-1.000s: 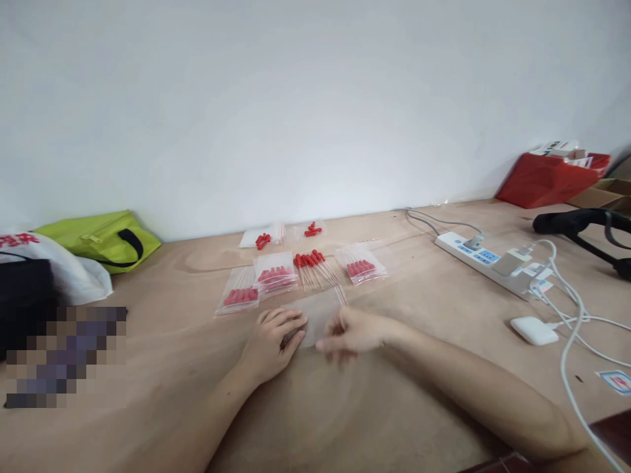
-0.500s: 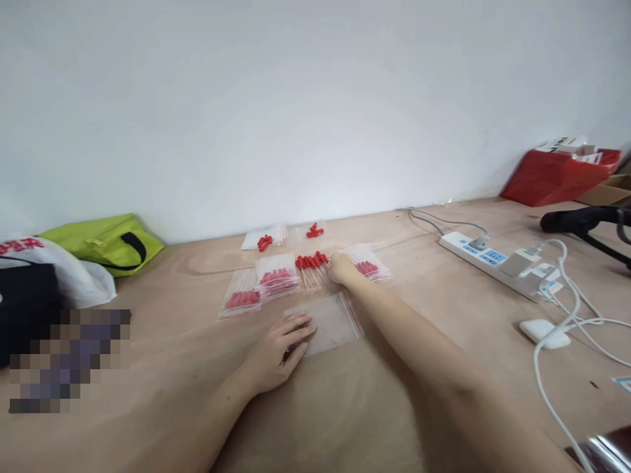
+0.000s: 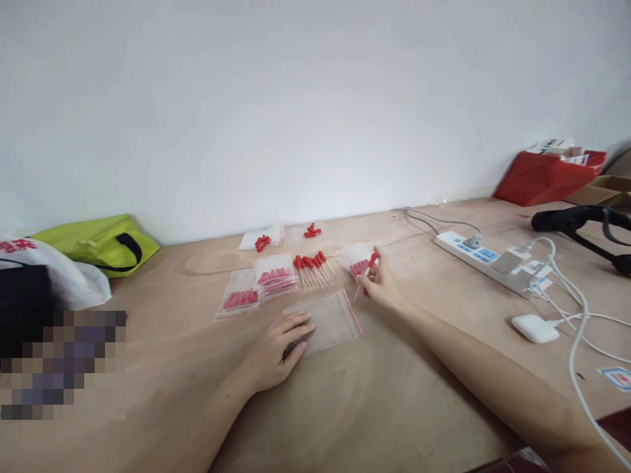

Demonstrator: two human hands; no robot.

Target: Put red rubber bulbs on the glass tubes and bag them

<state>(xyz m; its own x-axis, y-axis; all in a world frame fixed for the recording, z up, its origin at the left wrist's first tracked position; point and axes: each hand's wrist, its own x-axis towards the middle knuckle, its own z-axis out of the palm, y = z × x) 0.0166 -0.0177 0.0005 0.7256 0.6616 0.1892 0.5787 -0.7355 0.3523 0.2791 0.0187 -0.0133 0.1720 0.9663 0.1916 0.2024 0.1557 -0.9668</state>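
Observation:
My left hand [image 3: 279, 346] lies flat on the left edge of an empty clear zip bag [image 3: 331, 320] on the wooden table. My right hand [image 3: 378, 282] is raised a little beyond the bag's far right corner and pinches a thin stick with a red tip [image 3: 371, 263]. A loose row of the same red-tipped sticks [image 3: 312, 268] lies just beyond the bag. Filled bags of sticks sit at the left [image 3: 240, 293], the middle [image 3: 275, 274] and the right [image 3: 357, 258], the last one partly behind my right hand.
Small red caps [image 3: 262, 242] lie on bags near the wall. A white power strip [image 3: 493, 263] with plugs and white cables, and a white charger [image 3: 534, 328], sit at the right. A green bag [image 3: 101, 241] and a white plastic bag [image 3: 59, 272] are at the left, a red bag [image 3: 547, 176] far right.
My right hand left the empty bag, reached to the loose sticks, and now has drawn back to the right holding one stick. My left hand stayed on the bag.

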